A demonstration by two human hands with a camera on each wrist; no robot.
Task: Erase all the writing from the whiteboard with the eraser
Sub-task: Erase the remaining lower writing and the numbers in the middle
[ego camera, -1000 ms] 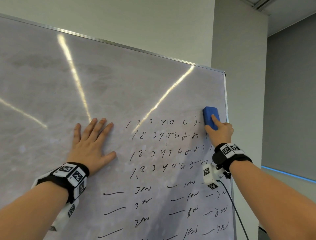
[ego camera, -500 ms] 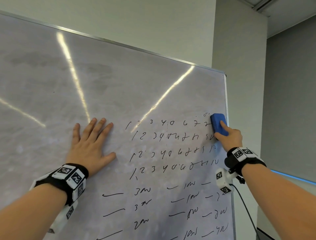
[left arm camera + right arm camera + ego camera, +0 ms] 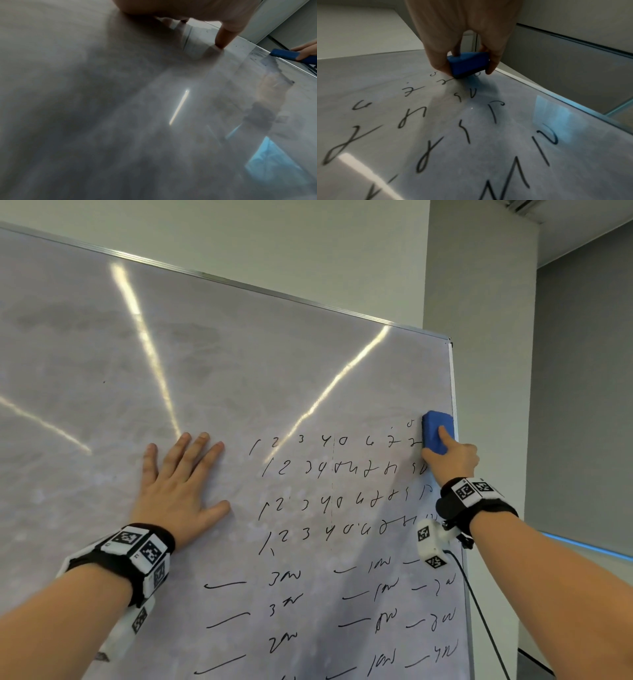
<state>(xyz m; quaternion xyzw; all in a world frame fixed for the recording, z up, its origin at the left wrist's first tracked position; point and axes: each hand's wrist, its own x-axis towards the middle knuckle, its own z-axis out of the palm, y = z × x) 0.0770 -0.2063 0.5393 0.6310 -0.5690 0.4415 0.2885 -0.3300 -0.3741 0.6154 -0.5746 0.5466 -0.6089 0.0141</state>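
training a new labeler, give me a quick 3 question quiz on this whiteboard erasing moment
1. True or false: the left hand lies flat on the whiteboard with straight fingers.
2. Where on the board is the blue eraser? A) top left corner B) by the right edge, at the end of the top row of writing C) at the bottom edge
3. Fill in: the right hand grips the ____.

Key: 1 true; 2 B; 3 eraser
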